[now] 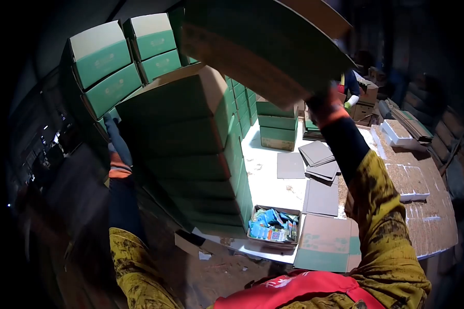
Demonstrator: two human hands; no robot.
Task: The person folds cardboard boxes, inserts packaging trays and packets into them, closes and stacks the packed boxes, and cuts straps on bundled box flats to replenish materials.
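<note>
In the head view, your right hand (pixel 327 105) grips the raised box (pixel 273 46) at its lower corner on the right, fingers closed around the cardboard edge, though shadow and blur hide exactly how they wrap. The raised box is in the air, above the tabletop (pixel 260 167) and off towards its far side, tilted so that its lower edge slopes down towards that hand. No second hand supports it, so a firm, broad grip and a slow swing should limit twisting; a pinch on one corner could bend the cardboard or let the box roll.

Your left hand (pixel 117 139) is at the upper left corner of the front stack (pixel 191 154), its fingers reaching up to the top box's edge. They seem to touch it, but you cannot tell from here whether they grip or only rest. Light, steady pressure suits that corner, since a hard push could shift the upper boxes.

The front stack stands along the left edge of the tabletop, with the open carton (pixel 273 243) of packets (pixel 273 224) just beside its base, close to the near edge. Give the stack's top edges good clearance, because the raised box blocks part of your view.
</note>
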